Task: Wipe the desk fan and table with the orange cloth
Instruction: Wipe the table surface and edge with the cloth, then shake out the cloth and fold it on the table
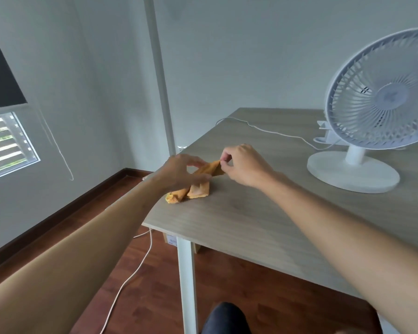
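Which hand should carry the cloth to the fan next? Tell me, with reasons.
Right, probably. The right hand pinches a corner of the orange cloth and lies nearer the desk fan, which stands on the table to that side. The left hand holds the cloth farther from it.

One head-worn wide-angle view looks forward and down, close over the table (251, 225) corner.

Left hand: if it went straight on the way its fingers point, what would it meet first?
The left hand points right, so the orange cloth at its fingertips comes first; just beyond, the right hand pinching the cloth's raised corner. Depth between the hands is unclear.
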`<state>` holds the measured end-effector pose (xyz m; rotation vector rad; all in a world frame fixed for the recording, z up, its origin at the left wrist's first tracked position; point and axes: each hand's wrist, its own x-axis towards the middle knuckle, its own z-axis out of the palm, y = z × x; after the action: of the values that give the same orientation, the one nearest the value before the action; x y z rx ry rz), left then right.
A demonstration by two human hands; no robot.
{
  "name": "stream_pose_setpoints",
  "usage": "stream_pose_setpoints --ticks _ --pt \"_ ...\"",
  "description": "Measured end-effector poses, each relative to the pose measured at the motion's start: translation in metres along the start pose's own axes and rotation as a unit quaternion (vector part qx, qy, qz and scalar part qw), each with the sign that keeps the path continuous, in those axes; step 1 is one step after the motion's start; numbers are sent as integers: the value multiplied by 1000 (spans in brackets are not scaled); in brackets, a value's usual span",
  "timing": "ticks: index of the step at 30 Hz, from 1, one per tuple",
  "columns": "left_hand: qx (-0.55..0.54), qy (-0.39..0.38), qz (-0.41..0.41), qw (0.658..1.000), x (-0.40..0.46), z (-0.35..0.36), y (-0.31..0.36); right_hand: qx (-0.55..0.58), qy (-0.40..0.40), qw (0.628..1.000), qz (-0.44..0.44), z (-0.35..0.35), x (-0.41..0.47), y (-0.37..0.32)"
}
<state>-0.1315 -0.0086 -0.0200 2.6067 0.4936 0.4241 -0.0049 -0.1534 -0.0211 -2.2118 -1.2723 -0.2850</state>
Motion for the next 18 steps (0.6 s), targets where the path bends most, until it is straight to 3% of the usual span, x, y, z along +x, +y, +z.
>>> stream_pose_setpoints --ticks 4,10,18 --pt "-34 59 -3 998 6 -18 22 34 28 999 23 -32 3 -3" --pt "12 113 38 993 4 -28 52 18 59 998 2 -66 -5 -4" --pt "-42 26 59 997 16 -42 90 68 110 990 62 -120 -10 12"
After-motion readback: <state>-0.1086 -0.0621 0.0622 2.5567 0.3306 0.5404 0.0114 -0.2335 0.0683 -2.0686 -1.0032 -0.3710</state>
